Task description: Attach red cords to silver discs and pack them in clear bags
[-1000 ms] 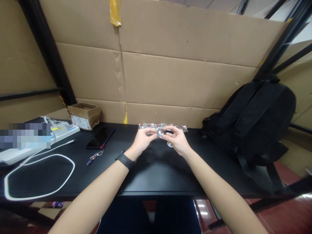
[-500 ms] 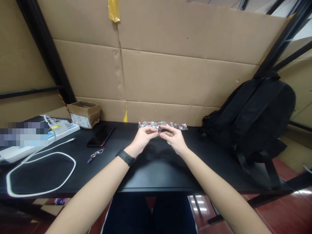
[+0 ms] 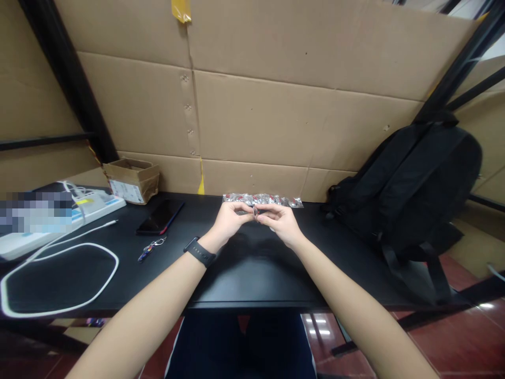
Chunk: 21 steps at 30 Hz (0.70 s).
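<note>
My left hand and my right hand meet above the black table. Between their fingertips is a small round, shiny piece with a silvery rim and a dark reddish side; its exact kind is too small to make out. Thumb and fingers of each hand pinch it from opposite sides. Just beyond the hands, a row of clear plastic packets with silvery and red contents lies along the back of the table. A black watch is on my left wrist.
At left on the black table are a keyring, a phone, a white cable, a power strip and a small cardboard box. A black backpack stands at right. Cardboard walls the back.
The small round piece has turned slightly between my fingertips, showing more of its rim. Both hands keep their pinch. The whole view has shifted a little.
</note>
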Motion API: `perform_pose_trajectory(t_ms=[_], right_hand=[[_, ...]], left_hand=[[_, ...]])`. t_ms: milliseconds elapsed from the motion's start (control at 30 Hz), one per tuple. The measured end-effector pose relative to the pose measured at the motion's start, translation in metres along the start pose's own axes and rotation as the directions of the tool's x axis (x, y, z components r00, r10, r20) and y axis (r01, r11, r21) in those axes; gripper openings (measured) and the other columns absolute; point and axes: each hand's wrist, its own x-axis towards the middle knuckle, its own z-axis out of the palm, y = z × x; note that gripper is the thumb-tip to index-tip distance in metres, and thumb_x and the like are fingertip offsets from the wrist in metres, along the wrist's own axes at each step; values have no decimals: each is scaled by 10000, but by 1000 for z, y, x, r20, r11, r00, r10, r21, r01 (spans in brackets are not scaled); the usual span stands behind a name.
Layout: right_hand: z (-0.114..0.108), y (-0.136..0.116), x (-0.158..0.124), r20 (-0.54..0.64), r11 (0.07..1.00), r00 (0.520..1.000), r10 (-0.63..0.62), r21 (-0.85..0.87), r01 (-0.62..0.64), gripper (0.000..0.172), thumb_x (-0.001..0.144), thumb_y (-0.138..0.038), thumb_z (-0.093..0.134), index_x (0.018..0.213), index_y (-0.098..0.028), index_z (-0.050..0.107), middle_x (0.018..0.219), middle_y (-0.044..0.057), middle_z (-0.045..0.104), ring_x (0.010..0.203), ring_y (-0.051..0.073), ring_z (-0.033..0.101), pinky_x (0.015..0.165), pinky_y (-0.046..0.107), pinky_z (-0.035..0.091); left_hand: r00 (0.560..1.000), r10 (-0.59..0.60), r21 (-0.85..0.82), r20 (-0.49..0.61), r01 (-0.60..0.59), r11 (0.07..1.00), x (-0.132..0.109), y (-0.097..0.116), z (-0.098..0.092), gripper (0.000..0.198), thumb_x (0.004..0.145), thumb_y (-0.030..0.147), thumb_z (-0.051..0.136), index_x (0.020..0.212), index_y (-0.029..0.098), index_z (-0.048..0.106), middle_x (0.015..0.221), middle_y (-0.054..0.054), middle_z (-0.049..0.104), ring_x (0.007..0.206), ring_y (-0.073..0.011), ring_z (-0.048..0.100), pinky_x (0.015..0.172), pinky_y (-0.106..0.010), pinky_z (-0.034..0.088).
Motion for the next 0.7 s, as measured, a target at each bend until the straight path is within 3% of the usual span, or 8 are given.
perform_pose_trajectory(t_ms=[100, 300, 400, 533, 700], right_hand=[[0, -1, 0, 0, 1000, 1000, -6, 10, 6, 424, 675, -324, 868, 1067, -208, 755, 999, 80, 778, 889, 238, 735, 819, 387, 591], [-1, -7, -1, -39, 999, 999, 20, -24, -21, 463, 686, -338, 860, 1104, -185, 736, 961, 98, 770, 774, 215, 715, 583, 291, 553], [0, -9, -1, -49, 1000, 999, 18, -16, -18, 437, 685, -327, 860, 1081, -185, 742, 1013, 100, 763, 772, 197, 708, 592, 276, 540], [2, -8, 0, -44, 1000, 999, 11, -2, -11, 424, 679, -318, 864, 1063, -185, 746, 986, 91, 770, 801, 200, 715, 655, 292, 548], [2, -4, 0, -45, 1000, 999, 25, -11, -25, 422, 681, -334, 863, 1059, -188, 746, 954, 89, 775, 777, 209, 717, 637, 304, 542]], left_hand=[[1000, 14, 10, -5, -14, 1000, 0, 0, 0, 184, 622, 282, 868, 715, 155, 773, 779, -79, 766, 793, -245, 717, 817, -372, 564], [998, 39, 67, 56, -42, 997, 0, 4, -1, 204, 718, 325, 814, 824, 152, 792, 841, -95, 773, 847, -259, 722, 854, -390, 564], [993, 72, 58, 91, -78, 995, -1, 4, 0, 183, 746, 298, 789, 847, 152, 750, 863, -87, 758, 856, -236, 719, 840, -363, 564], [991, 121, -14, 54, -120, 993, -2, 4, 3, 266, 727, 245, 791, 903, 182, 603, 857, -36, 705, 842, -193, 714, 800, -305, 555], [983, 182, 126, -22, -178, 976, -6, 8, 4, 270, 738, 215, 758, 866, 199, 521, 854, -6, 635, 878, -180, 703, 796, -256, 513]])
